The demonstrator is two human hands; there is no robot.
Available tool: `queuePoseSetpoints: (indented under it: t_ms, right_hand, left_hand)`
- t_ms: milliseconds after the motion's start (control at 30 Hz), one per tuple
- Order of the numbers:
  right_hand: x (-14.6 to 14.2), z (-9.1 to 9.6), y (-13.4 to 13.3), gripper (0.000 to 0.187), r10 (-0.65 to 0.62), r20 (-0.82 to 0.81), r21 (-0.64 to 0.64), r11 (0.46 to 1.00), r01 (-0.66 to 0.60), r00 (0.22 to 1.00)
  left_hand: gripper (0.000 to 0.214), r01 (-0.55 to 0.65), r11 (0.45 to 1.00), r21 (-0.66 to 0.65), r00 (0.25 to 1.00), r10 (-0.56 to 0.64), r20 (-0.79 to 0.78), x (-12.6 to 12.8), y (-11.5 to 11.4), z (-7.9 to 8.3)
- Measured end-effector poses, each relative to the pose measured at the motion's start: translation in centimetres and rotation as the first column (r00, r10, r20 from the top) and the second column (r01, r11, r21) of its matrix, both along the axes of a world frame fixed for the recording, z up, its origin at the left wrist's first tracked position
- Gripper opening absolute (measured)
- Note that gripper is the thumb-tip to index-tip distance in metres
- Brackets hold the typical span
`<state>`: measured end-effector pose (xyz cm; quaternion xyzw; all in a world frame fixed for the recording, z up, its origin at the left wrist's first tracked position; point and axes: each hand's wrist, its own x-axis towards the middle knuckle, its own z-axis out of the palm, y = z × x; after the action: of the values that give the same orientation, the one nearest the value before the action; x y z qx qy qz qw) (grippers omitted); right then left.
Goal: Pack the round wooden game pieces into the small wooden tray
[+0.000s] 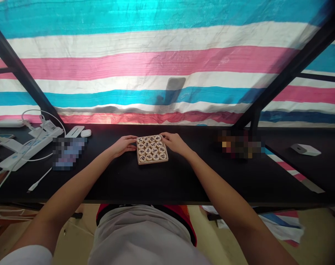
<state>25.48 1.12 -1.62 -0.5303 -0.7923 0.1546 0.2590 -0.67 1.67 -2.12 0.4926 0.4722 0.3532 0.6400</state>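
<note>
A shallow, light-coloured box (153,162) lies on the black desk in front of me. Round Chinese chess pieces (154,150) with dark characters fill it in neat rows. My left hand (123,145) holds the box's left side, its fingers reaching toward the far left corner. At the far right corner, my right hand (174,142) grips the box with bent fingers. Both hands rest low over the desk, one on each side. The fingertips are partly hidden against the box.
At the left lie a white power strip (29,149) with cables, a white earphone case (86,133) and a blurred-out flat item (70,154). Another blurred item (240,144) and a white charger (305,149) are to the right. Behind the black desk (156,186) hangs a striped sheet (145,66).
</note>
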Motion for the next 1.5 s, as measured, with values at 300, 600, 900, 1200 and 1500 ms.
queuePoseSetpoints:
  t_ms: [300,600,900,1200,1500]
  right_hand:
    - [0.3,0.0,0.1,0.032,0.004,-0.149,0.012,1.000,-0.002,0.989]
    - [0.9,-0.3,0.7,0.028,-0.048,-0.228,-0.060,0.998,0.035,0.972]
    - [2.7,-2.2,2.6,0.030,-0.083,-0.317,-0.065,0.996,0.066,0.945]
    - [2.8,-3.3,3.0,0.030,-0.130,-0.127,-0.109,0.987,0.116,0.983]
    - [1.5,-2.7,2.0,0.034,-0.024,-0.015,-0.046,0.999,0.023,1.000]
  left_hand:
    - [0.033,-0.019,0.999,0.027,1.000,0.019,-0.014,-0.2,0.4,-0.4]
    - [0.030,-0.091,0.992,0.088,0.984,0.104,-0.146,-0.2,0.4,0.2]
    - [0.028,-0.199,0.856,0.478,0.802,0.423,-0.422,-3.8,2.2,1.4]
    - [0.031,-0.240,0.689,0.684,0.650,0.637,-0.414,-5.7,2.8,2.3]
    - [0.033,-0.252,0.470,0.846,0.672,0.714,-0.196,-4.3,1.3,3.2]
